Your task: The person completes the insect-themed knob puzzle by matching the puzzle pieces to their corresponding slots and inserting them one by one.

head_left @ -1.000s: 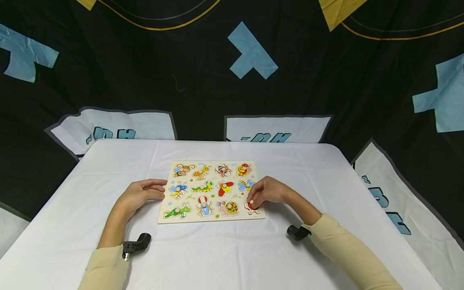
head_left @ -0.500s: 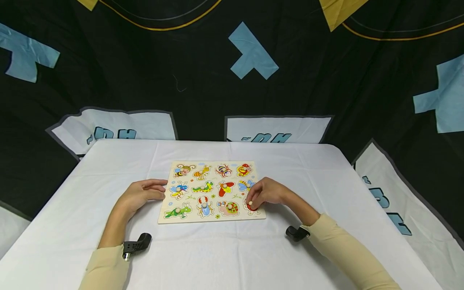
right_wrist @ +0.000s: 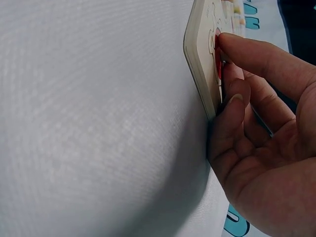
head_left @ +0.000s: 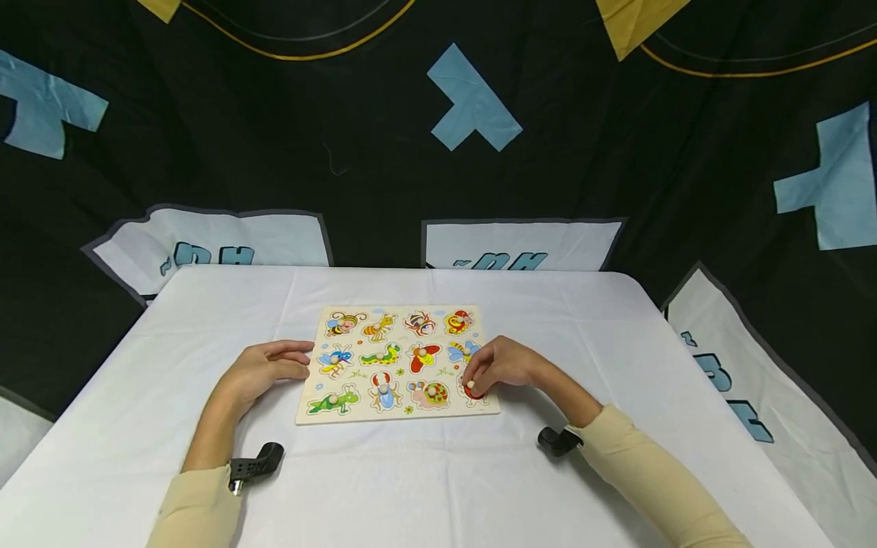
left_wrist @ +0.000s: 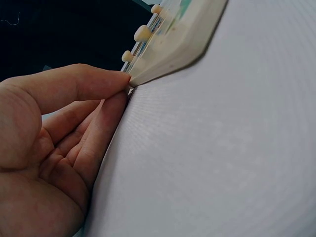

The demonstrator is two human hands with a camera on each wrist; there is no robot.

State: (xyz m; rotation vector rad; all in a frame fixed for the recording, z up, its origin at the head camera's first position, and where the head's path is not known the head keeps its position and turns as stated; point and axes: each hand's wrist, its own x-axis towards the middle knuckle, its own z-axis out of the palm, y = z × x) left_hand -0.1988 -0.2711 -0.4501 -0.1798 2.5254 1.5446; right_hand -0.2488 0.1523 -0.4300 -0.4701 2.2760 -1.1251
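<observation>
A pale wooden peg puzzle board with several insect-shaped knobbed pieces lies on the white table. My left hand rests at its left edge; in the left wrist view the thumb touches the board's corner, other fingers loosely bent below. My right hand is at the board's lower right, thumb and forefinger around the pale knob of a red puzzle piece. That piece sits at the board's surface, mostly hidden by the fingers in the right wrist view.
White cloth covers the table. A black curtain with blue and yellow patches hangs behind it. Each wrist bears a black camera mount, the left mount and the right mount.
The right hand has shifted very slightly left at the red piece. The left hand and the board stay in place; the whole view has moved a little.
</observation>
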